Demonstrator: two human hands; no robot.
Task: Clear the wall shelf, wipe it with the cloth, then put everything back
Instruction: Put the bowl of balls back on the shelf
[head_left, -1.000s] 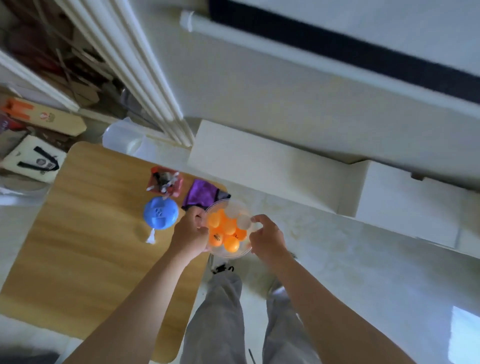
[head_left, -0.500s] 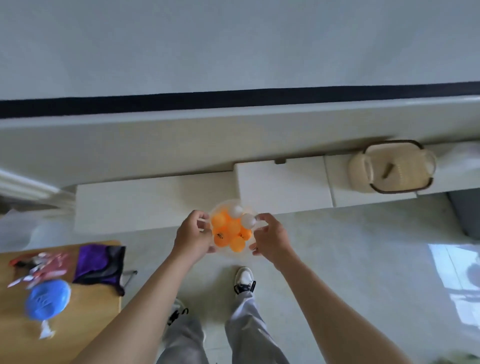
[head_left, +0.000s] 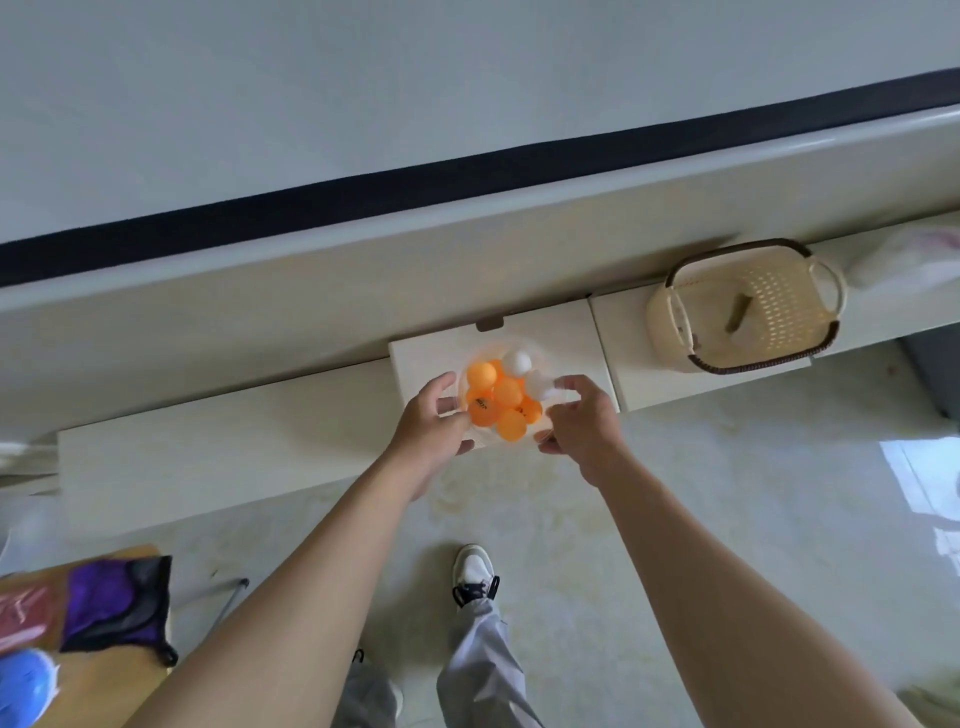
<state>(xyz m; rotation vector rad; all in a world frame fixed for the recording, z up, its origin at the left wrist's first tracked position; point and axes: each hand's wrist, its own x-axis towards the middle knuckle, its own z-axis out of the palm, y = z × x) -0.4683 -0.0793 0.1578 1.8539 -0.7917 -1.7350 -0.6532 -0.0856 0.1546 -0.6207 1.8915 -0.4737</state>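
Note:
A clear plastic tub (head_left: 501, 400) full of orange and white ping-pong balls is held between both hands, just over the front edge of the white wall shelf (head_left: 223, 452). My left hand (head_left: 434, 426) grips its left rim, my right hand (head_left: 579, 423) grips its right rim. A cream woven basket (head_left: 748, 306) stands on the shelf to the right. The purple cloth (head_left: 117, 605) lies on the wooden table (head_left: 104, 691) at the lower left.
A blue round object (head_left: 23, 686) and a red packet (head_left: 23, 613) lie on the table beside the cloth. A white plastic bag (head_left: 909, 254) sits on the shelf at the far right. Pale tiled floor (head_left: 727, 493) and my shoes lie below the shelf.
I have turned from the table to the wall shelf, carrying the tub in both hands. The tub has come up to the shelf's front edge, and the basket has come into view.

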